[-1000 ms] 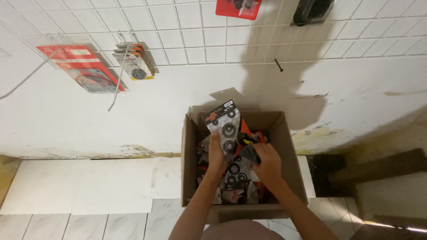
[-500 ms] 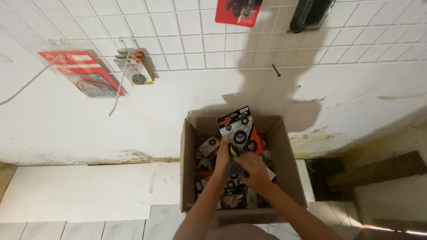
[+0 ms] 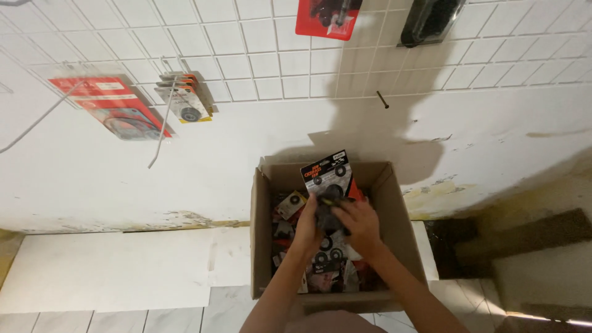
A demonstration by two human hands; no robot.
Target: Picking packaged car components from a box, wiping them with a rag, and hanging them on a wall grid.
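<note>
Here we look down into an open cardboard box (image 3: 262, 246) that stands on the tiled floor (image 3: 111, 290) against the foot of a white wall (image 3: 185, 154). Both of our hands are inside it. Our left hand (image 3: 308, 225) and our right hand (image 3: 359, 225) are brought close together near the far edge of the box, and between them they pinch a black packet (image 3: 328, 179) of small round parts, which stands upright so that its top edge rises a little above the box's far wall. The left hand's fingers curl round the packet's lower left side; the right hand's fingers close on its lower right side. How many packets they hold we cannot tell, since the hands cover the lower part, though it may be more than one.

Under the hands the box is filled with more packets (image 3: 327, 271) of the same kind, lying loosely on one another, black with bits of red and white. One lighter packet (image 3: 291, 203) leans in the far left corner of the box.

On the wall above, a white wire grid (image 3: 259, 68) carries hanging goods: a red packet (image 3: 114, 108) at the left, a stack of small packets (image 3: 185, 98) just beside it, another red packet (image 3: 324, 15) at the top edge, and a dark thing (image 3: 428, 21) near it.
</note>
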